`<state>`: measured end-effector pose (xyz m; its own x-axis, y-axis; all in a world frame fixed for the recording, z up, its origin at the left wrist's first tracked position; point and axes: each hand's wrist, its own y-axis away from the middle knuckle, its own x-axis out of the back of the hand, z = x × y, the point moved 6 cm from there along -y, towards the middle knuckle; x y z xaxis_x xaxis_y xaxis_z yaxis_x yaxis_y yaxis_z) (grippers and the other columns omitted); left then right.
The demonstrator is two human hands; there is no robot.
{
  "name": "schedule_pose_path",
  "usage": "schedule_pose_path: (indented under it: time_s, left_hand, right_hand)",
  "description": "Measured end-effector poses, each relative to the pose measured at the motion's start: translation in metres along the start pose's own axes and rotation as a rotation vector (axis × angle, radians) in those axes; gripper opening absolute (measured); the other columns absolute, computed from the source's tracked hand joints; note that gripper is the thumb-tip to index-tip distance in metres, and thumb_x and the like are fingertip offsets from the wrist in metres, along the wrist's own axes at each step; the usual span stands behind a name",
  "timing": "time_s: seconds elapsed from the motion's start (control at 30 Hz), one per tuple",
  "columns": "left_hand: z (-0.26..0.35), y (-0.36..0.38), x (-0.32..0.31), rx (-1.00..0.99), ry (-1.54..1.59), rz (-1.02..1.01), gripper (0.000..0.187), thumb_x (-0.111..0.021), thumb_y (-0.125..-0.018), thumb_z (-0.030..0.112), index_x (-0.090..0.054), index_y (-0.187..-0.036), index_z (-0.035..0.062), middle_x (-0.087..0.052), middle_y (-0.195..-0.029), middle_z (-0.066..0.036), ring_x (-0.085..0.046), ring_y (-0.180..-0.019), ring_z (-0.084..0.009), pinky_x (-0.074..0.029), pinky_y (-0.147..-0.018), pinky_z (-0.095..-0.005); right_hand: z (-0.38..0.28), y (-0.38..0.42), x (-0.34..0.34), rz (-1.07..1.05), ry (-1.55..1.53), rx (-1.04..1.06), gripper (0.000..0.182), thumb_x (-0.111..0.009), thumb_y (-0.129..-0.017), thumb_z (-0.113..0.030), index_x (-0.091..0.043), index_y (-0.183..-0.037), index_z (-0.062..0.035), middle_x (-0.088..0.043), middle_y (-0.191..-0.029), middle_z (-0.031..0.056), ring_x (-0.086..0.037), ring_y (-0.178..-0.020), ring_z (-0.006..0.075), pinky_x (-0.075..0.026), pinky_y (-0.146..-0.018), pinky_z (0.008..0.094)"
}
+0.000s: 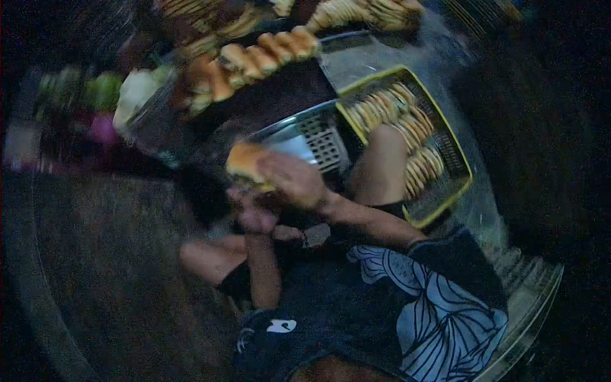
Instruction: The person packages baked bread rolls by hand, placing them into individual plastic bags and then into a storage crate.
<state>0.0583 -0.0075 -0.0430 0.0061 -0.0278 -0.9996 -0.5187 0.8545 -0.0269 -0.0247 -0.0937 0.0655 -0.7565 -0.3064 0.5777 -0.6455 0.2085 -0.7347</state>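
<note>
Head view, dim and tilted, looking down over a seated person's lap and bare knees. The right hand (294, 180) is closed around a bun (245, 160), golden on top, holding it up in front of the body just above the lap. The left hand (253, 213) sits directly beneath it, fingers curled, touching or nearly touching the underside of the bun (motion blur and darkness hide whether it grips anything of its own, so I cannot tell).

Just beyond the hands lies a metal tray (318, 137) with a perforated base, mostly bare. To its right, a yellow-rimmed crate (459, 167) holds rows of similar flat buns, packed on edge. Further away, at the top of the frame, more buns (254, 60) stand in long rows on dark trays. A pale bundle, perhaps plastic bags (135, 94), lies at the upper left, too blurred to be sure.

Judging from the grip, the bun is being worked between both hands. It looks soft, so light pressure from the right fingers would avoid denting the crust, with the left hand steadying from below and the bun kept over the lap or tray to catch crumbs.
</note>
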Motion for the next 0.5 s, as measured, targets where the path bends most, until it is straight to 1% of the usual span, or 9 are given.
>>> schedule_pose_path:
  time_s: [0.03,0.07,0.1,0.13,0.17,0.3,0.37,0.47,0.5]
  left_hand:
    - [0.001,-0.004,0.001,0.062,0.073,-0.038,0.061,-0.042,-0.082,0.044,-0.034,-0.119,-0.0038,-0.04,-0.119,-0.018,-0.04,-0.108,-0.0322,-0.032,-0.093,-0.0449]
    - [0.008,-0.005,-0.001,0.176,-0.118,-0.047,0.064,-0.042,-0.08,0.047,-0.032,-0.122,-0.0001,-0.034,-0.125,-0.017,-0.035,-0.114,-0.0315,-0.028,-0.095,-0.0485]
    - [0.006,-0.009,0.002,0.081,-0.417,0.193,0.065,-0.042,-0.08,0.047,-0.028,-0.125,0.0022,-0.032,-0.127,-0.017,-0.03,-0.118,-0.0297,-0.024,-0.097,-0.0486]
    - [-0.012,-0.011,0.009,0.173,-0.418,0.184,0.065,-0.042,-0.08,0.047,-0.028,-0.125,0.0022,-0.032,-0.127,-0.017,-0.03,-0.118,-0.0297,-0.024,-0.097,-0.0486]
    - [-0.019,-0.01,0.01,0.078,-0.425,0.066,0.066,-0.041,-0.079,0.047,-0.025,-0.126,0.0024,-0.03,-0.128,-0.018,-0.027,-0.12,-0.0297,-0.022,-0.098,-0.0461]
    - [-0.061,-0.011,0.008,0.108,-0.687,0.296,0.066,-0.046,-0.077,0.041,-0.024,-0.126,0.0017,-0.03,-0.128,-0.018,-0.028,-0.119,-0.0294,-0.022,-0.098,-0.0441]
    - [-0.066,-0.019,0.004,0.105,-0.819,0.352,0.066,-0.048,-0.076,0.038,-0.024,-0.126,0.0013,-0.03,-0.127,-0.018,-0.028,-0.119,-0.0292,-0.022,-0.098,-0.0431]
    - [-0.08,-0.033,-0.006,0.117,-0.988,0.36,0.067,-0.051,-0.074,0.033,-0.023,-0.126,0.0008,-0.03,-0.127,-0.018,-0.029,-0.118,-0.029,-0.022,-0.098,-0.0416]
    - [-0.091,-0.041,-0.009,0.117,-1.054,0.346,0.067,-0.053,-0.074,0.031,-0.023,-0.126,0.0006,-0.03,-0.127,-0.018,-0.029,-0.118,-0.0289,-0.022,-0.098,-0.0411]
  right_hand:
    - [-0.003,0.014,-0.001,0.033,-0.017,0.011,0.032,-0.055,-0.067,-0.01,-0.055,-0.098,-0.0007,-0.058,-0.094,0.0122,-0.055,-0.093,0.0265,-0.046,-0.08,0.0371]
    - [-0.012,0.032,-0.002,0.063,-0.029,0.012,0.033,-0.057,-0.067,-0.011,-0.055,-0.099,-0.0018,-0.058,-0.094,0.0115,-0.055,-0.095,0.0267,-0.045,-0.08,0.0375]
    - [-0.026,0.048,-0.008,-0.014,-0.042,-0.017,0.036,-0.056,-0.069,-0.016,-0.053,-0.102,-0.0021,-0.055,-0.1,0.0124,-0.053,-0.097,0.0277,-0.045,-0.08,0.0394]
    - [-0.033,0.056,-0.014,-0.087,-0.06,-0.038,0.04,-0.056,-0.072,-0.022,-0.05,-0.106,-0.0025,-0.051,-0.106,0.0132,-0.05,-0.1,0.0286,-0.045,-0.08,0.0412]
    - [-0.029,0.053,-0.015,-0.066,-0.005,-0.09,0.04,-0.056,-0.072,-0.022,-0.05,-0.106,-0.0025,-0.051,-0.106,0.0132,-0.05,-0.1,0.0286,-0.045,-0.08,0.0412]
    - [0.011,0.039,-0.051,-0.294,-0.558,-0.949,0.047,-0.041,-0.08,-0.035,-0.038,-0.116,-0.0043,-0.035,-0.121,0.0142,-0.045,-0.102,0.0348,-0.038,-0.086,0.0444]
    - [0.017,0.039,-0.036,-0.335,-0.719,-1.142,0.049,-0.038,-0.082,-0.038,-0.035,-0.118,-0.0047,-0.031,-0.125,0.0144,-0.043,-0.102,0.0364,-0.037,-0.087,0.0451]
    - [0.011,0.017,0.056,-0.519,-0.704,-0.463,0.063,-0.057,-0.073,-0.031,-0.03,-0.121,-0.0012,-0.038,-0.119,0.0195,-0.043,-0.105,0.0352,-0.034,-0.091,0.0397]
    - [0.017,0.019,0.075,-0.521,-0.695,-0.469,0.063,-0.057,-0.073,-0.031,-0.03,-0.121,-0.0012,-0.038,-0.119,0.0195,-0.043,-0.105,0.0352,-0.034,-0.091,0.0397]
